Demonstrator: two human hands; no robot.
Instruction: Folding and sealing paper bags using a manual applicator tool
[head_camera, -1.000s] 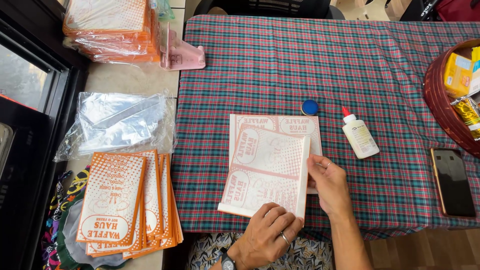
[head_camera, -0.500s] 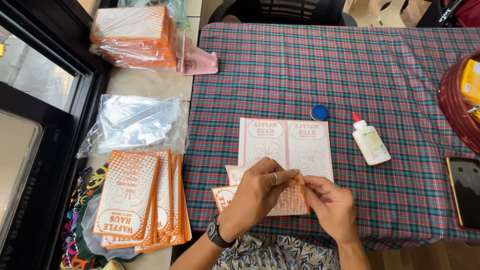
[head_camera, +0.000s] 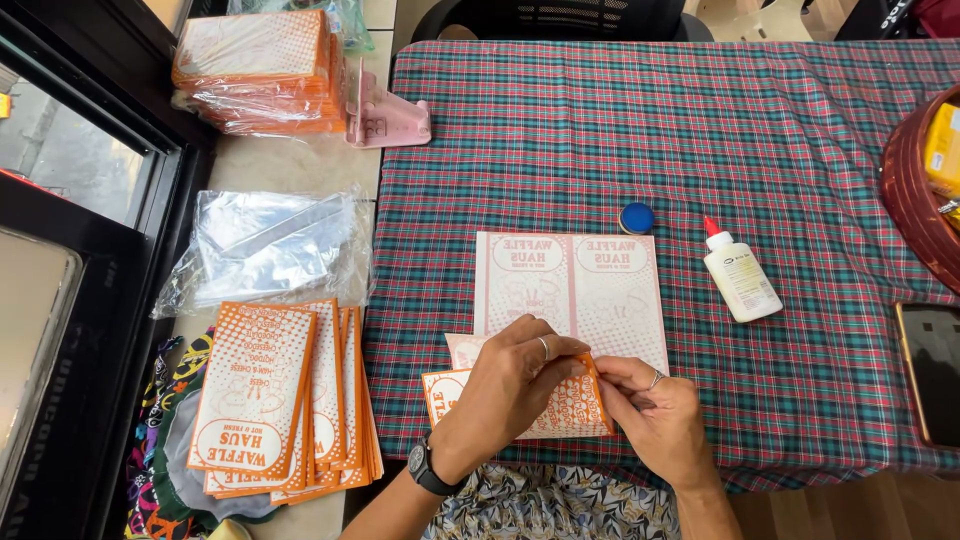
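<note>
My left hand (head_camera: 510, 385) presses down on a folded orange and white paper sleeve (head_camera: 450, 392) near the front edge of the plaid table. My right hand (head_camera: 655, 410) pinches the right edge of the same sleeve. Both hands cover most of it. Just beyond lies a flat unfolded sheet (head_camera: 570, 285) with pale pink print, face down. A white glue bottle with a red tip (head_camera: 740, 275) lies to the right of the sheet. Its blue cap (head_camera: 636, 217) rests behind the sheet.
A fanned stack of finished orange sleeves (head_camera: 280, 400) lies at the left. Behind it are a clear plastic wrapper (head_camera: 265, 250), wrapped packs of sheets (head_camera: 260, 70) and a pink stand (head_camera: 385, 120). A dark red basket (head_camera: 915, 190) and a phone (head_camera: 930, 370) are at the right.
My left hand came up onto the table and the sheet was folded over into a sleeve. Both hands now pinch its right edge. The view shifted slightly.
</note>
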